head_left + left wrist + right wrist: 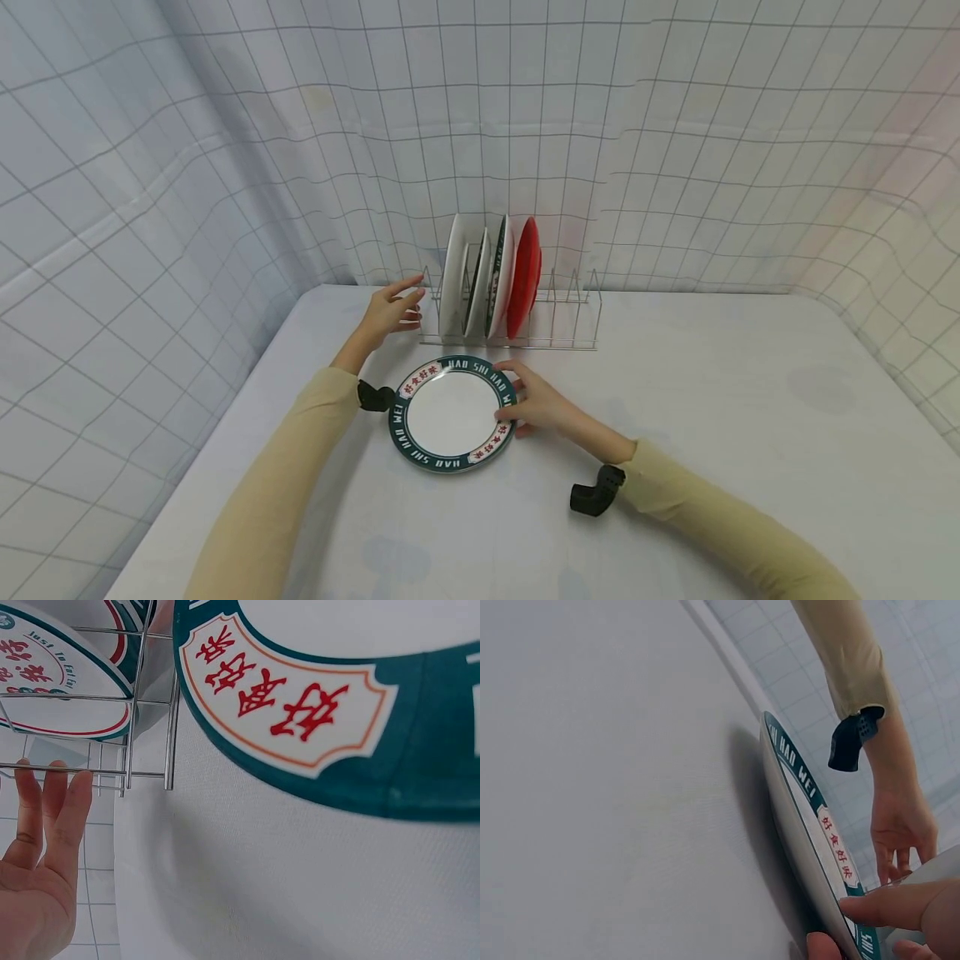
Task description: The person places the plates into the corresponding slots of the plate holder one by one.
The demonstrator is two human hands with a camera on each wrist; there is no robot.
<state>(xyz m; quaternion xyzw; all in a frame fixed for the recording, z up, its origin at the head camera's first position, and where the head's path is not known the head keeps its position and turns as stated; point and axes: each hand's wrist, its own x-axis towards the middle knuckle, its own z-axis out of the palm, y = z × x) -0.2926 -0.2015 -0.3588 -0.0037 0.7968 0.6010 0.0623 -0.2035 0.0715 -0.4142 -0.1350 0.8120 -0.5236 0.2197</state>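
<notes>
A round white plate with a dark green patterned rim (452,414) is at mid-table, face up, in front of a wire dish rack (562,342). My right hand (542,405) pinches the plate's right edge; in the right wrist view the thumb (885,904) lies over the rim and a finger is under it. At the left end of the rack is my left hand (387,315), its fingers extended. In the left wrist view those fingertips (56,769) touch a rack wire.
Upright in the rack stand a white plate (452,279), green-rimmed plates (495,279) and red plates (525,279). The rack's right-hand slots are bare wire. A white cloth (712,417) covers the table, and a checked curtain (480,108) hangs behind and at both sides.
</notes>
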